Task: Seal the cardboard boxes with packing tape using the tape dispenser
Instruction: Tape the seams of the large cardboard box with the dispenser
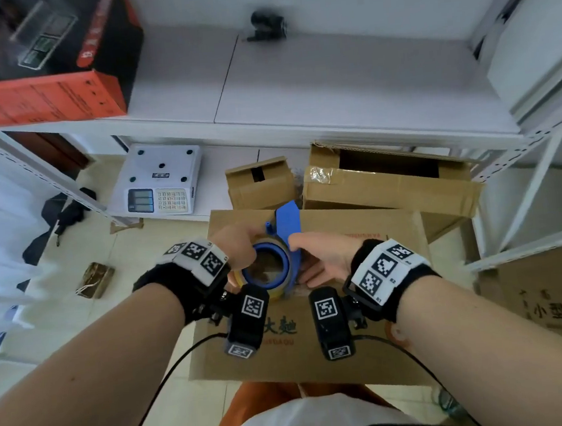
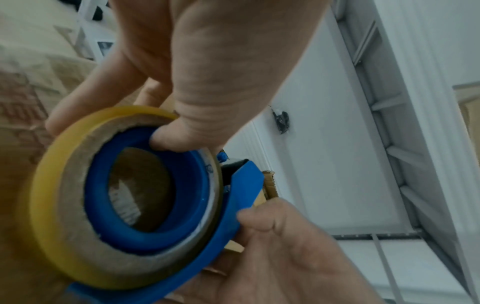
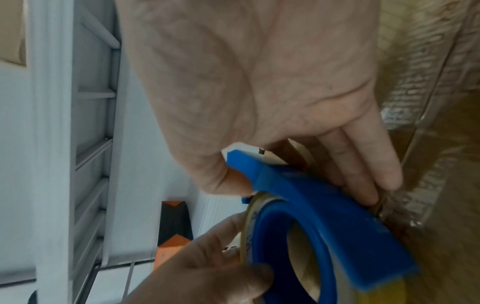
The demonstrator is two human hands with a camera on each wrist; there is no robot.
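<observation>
White metal shelving unit [image 1: 329, 83]: upper shelf holds an orange-and-black printed box [image 1: 42, 101] at far left and a small dark object [image 1: 268, 25], blurred, near the back wall. Lower shelf [image 1: 216, 184] carries a white weighing scale [image 1: 159, 179] w/ keypad, then a small open cardboard box [image 1: 260, 185] just beside a bigger open one [image 1: 389, 183]. Tiled floor [image 1: 141, 259]: dark bag [image 1: 65, 211] by the shelf leg, a brown packet [image 1: 95, 280] nearer, and a printed carton [image 1: 548, 294] at right.
</observation>
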